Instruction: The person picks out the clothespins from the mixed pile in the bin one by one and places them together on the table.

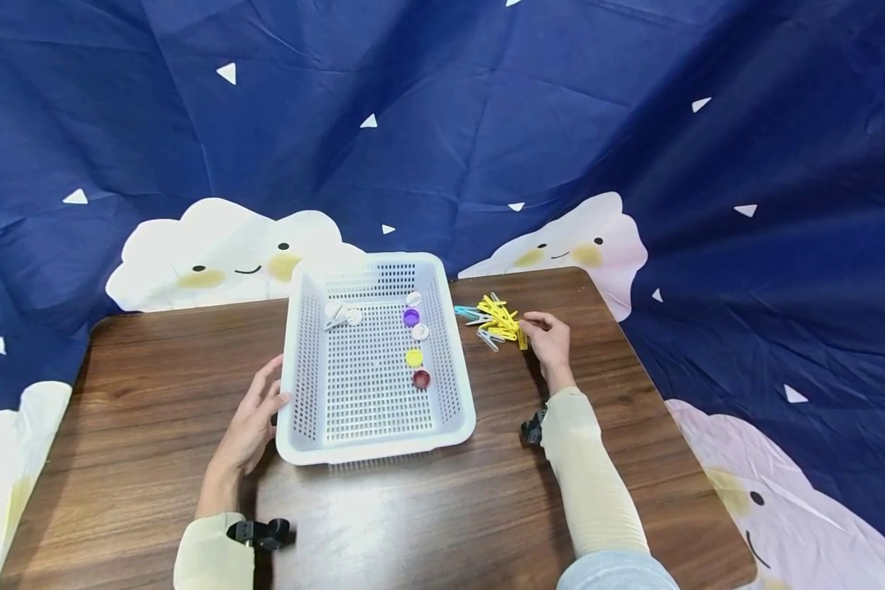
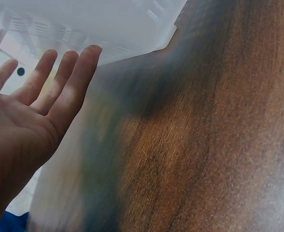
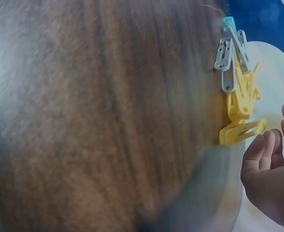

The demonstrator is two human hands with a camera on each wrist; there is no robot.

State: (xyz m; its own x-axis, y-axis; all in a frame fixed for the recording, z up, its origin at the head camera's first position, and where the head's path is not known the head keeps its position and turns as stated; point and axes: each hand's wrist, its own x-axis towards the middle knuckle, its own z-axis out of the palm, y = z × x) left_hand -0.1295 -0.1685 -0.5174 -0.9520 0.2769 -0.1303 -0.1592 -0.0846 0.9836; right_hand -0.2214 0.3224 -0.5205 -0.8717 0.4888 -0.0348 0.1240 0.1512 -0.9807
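Observation:
A white perforated plastic basket (image 1: 378,455) stands on the table. Beside its left wall is my left hand (image 1: 254,418), the fingers extended and spread at the basket's side; the left wrist view shows the palm with nothing in it. To the right of the basket lies a small heap of clothespins (image 1: 497,318), mostly yellow with some grey and light blue ones. My right hand (image 1: 549,340) reaches to the heap's right edge, its fingers loosely bent. In the right wrist view the fingertips (image 3: 258,143) are close to the nearest yellow clothespin (image 3: 237,133), thumb apart from them.
Inside the basket, a purple cap (image 1: 410,318), a yellow cap (image 1: 414,358), a dark red cap (image 1: 421,378) and white caps form a column on the right. White pieces (image 1: 337,317) lie at its left. A blue cloth (image 1: 428,164) hangs behind the brown table (image 1: 170,385).

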